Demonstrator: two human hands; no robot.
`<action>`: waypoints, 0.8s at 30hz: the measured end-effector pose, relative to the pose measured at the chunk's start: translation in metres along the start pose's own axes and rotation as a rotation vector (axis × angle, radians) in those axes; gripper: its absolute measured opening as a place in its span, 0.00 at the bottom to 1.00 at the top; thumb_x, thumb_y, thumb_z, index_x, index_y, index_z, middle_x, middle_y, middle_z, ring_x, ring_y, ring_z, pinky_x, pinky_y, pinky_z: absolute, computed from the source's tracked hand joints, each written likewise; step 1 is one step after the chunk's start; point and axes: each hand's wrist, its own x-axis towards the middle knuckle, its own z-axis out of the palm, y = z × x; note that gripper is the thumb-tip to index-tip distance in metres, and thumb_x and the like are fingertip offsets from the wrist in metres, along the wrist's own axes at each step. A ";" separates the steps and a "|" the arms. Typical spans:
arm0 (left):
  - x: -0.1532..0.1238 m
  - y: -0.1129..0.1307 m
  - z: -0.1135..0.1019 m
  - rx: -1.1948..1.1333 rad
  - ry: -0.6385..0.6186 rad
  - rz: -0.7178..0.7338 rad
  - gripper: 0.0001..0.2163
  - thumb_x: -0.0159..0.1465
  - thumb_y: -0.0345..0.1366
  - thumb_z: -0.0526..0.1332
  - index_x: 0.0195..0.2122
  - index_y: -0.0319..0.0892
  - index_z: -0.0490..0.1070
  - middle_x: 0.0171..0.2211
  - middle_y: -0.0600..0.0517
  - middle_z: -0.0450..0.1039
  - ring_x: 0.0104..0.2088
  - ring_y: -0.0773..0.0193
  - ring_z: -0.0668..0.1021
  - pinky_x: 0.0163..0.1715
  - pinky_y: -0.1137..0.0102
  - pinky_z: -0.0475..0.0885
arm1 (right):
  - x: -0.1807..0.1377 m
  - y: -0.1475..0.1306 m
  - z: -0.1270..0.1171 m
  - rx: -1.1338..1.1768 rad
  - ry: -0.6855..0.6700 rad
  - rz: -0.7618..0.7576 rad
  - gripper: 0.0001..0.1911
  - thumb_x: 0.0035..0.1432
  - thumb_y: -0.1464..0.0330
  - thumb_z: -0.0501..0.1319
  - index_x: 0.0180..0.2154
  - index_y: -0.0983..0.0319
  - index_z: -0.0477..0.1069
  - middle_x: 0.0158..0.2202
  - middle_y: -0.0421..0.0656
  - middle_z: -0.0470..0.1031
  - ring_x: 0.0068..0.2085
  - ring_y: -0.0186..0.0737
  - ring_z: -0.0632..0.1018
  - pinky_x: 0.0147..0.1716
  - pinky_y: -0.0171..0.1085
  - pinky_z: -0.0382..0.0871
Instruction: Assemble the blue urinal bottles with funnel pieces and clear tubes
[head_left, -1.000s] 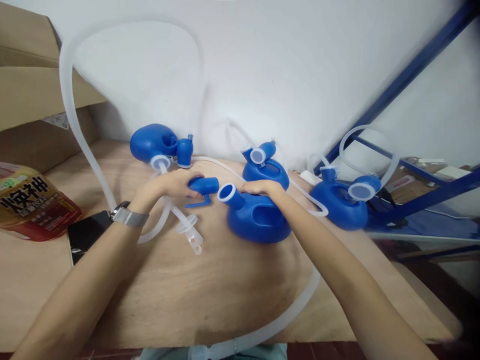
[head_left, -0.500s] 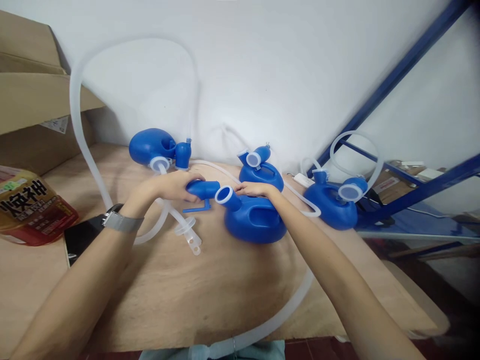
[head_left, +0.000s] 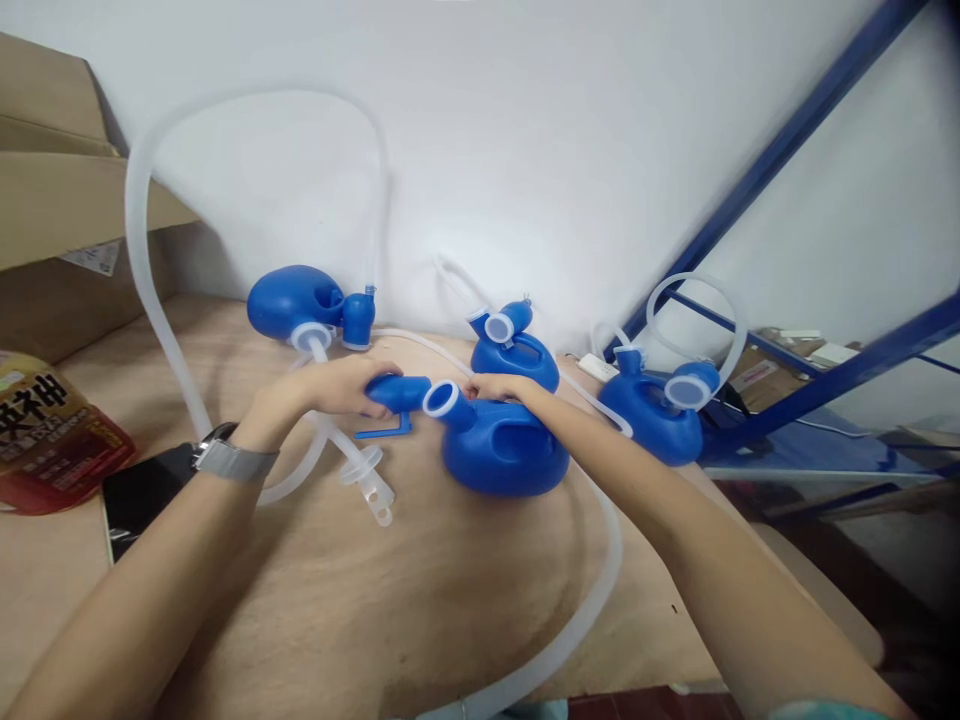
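Observation:
My left hand is closed around a short blue plastic urinal funnel. A thin L-shaped blue arm sticks out below it. To its right, a blue urinal bottle rests on the table, its white-rimmed mouth tilted up and left near the funnel's end; the two look apart. My right hand is curled at the bottle's far side behind the neck, its fingertips partly hidden. A clear plastic cap with a holed tab lies below my left hand, on a translucent hose.
More blue bottles with hoses stand along the wall: one at left, one in the middle, one at right. A phone, a red-gold container and cardboard boxes are left. A blue metal rack is right.
The whole view has shifted slightly, with most things sitting a little further left and lower. Both hands keep their holds on the funnel and the bottle.

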 end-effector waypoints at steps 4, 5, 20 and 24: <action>0.001 -0.002 0.002 -0.010 0.006 0.007 0.34 0.60 0.52 0.66 0.64 0.40 0.68 0.62 0.40 0.74 0.58 0.47 0.78 0.57 0.60 0.73 | -0.007 -0.001 0.000 0.000 0.016 -0.007 0.10 0.48 0.73 0.71 0.35 0.60 0.77 0.35 0.42 0.83 0.37 0.44 0.81 0.40 0.39 0.78; 0.002 -0.002 0.002 -0.008 0.004 0.001 0.34 0.60 0.53 0.66 0.64 0.40 0.68 0.62 0.40 0.74 0.58 0.46 0.78 0.56 0.60 0.73 | -0.008 -0.001 0.000 0.003 0.024 -0.009 0.11 0.47 0.74 0.71 0.35 0.60 0.77 0.35 0.42 0.83 0.36 0.44 0.81 0.40 0.39 0.78; -0.016 0.022 -0.018 -0.105 0.475 0.039 0.34 0.58 0.57 0.67 0.61 0.42 0.72 0.54 0.44 0.80 0.50 0.46 0.82 0.49 0.59 0.77 | -0.072 -0.045 -0.018 0.531 0.812 -0.614 0.18 0.54 0.65 0.71 0.48 0.57 0.75 0.45 0.42 0.77 0.45 0.39 0.79 0.48 0.40 0.78; -0.031 0.046 -0.026 -0.112 0.707 0.213 0.31 0.61 0.55 0.68 0.62 0.45 0.73 0.54 0.47 0.81 0.49 0.50 0.82 0.50 0.61 0.78 | -0.115 -0.072 0.003 0.708 0.918 -0.879 0.20 0.50 0.64 0.79 0.45 0.53 0.78 0.46 0.41 0.80 0.42 0.39 0.80 0.40 0.40 0.81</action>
